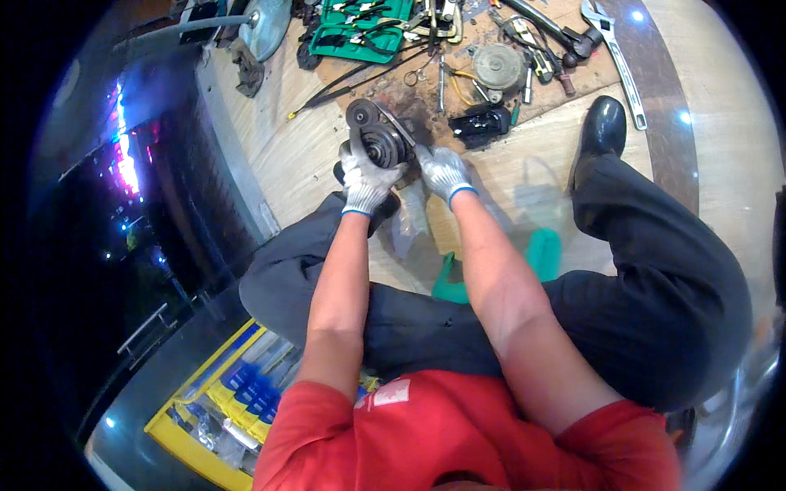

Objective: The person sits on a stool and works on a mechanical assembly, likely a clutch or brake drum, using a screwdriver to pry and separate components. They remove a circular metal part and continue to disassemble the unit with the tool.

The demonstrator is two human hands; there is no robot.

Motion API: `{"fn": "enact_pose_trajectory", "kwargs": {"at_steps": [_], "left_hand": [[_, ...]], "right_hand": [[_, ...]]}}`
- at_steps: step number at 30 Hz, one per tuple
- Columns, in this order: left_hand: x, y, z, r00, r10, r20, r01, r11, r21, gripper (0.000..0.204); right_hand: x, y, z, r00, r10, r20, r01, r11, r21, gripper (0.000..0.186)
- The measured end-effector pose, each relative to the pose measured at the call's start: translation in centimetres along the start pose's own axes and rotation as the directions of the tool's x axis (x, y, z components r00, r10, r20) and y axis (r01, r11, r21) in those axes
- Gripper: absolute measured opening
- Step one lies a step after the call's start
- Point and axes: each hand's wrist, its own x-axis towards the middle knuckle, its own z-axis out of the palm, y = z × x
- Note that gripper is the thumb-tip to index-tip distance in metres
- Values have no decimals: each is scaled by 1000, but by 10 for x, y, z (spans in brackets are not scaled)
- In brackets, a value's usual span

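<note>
My left hand (368, 176), in a white knit glove with a blue cuff, is closed round the side of a dark, greasy metal part with ringed round faces, like a pulley assembly (380, 141). A smaller round disc (361, 114) sits at its far left end. My right hand (444, 172), gloved the same way, is at the part's right side. Its fingers are closed on a slim grey metal tool (396, 124) that lies slantwise along the part's edge. The tool's kind and its near end cannot be made out. The underside of the part is hidden.
Beyond my hands a stained board (565, 110) bears a round metal disc (498, 67), pliers, a hammer (580, 45) and a green tool case (360, 41). An adjustable wrench (624, 74) lies far right. A black part (479, 125) is nearby. A yellow-edged organizer (192, 442) stands lower left.
</note>
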Motion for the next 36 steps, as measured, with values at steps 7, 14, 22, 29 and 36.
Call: {"fn": "enact_pose_trajectory", "kwargs": {"at_steps": [7, 14, 22, 29, 36], "left_hand": [[-1, -27, 18, 997, 12, -74, -16, 998, -59, 127], [0, -33, 24, 990, 31, -139, -46, 993, -107, 121], [1, -36, 24, 992, 32, -119, -48, 990, -135, 120], [1, -33, 21, 992, 48, -120, -60, 994, -96, 122], [-3, -40, 8, 993, 110, -36, -112, 993, -47, 133]], "right_hand": [[9, -19, 4, 998, -60, 4, 59, 991, 119, 52], [8, -18, 2, 997, -3, 83, -14, 978, 207, 57], [-8, -37, -24, 987, -132, 88, 121, 986, 117, 63], [22, -9, 11, 969, -235, 75, 237, 971, -15, 46], [0, -28, -19, 944, -39, 328, -31, 978, 205, 45]]}}
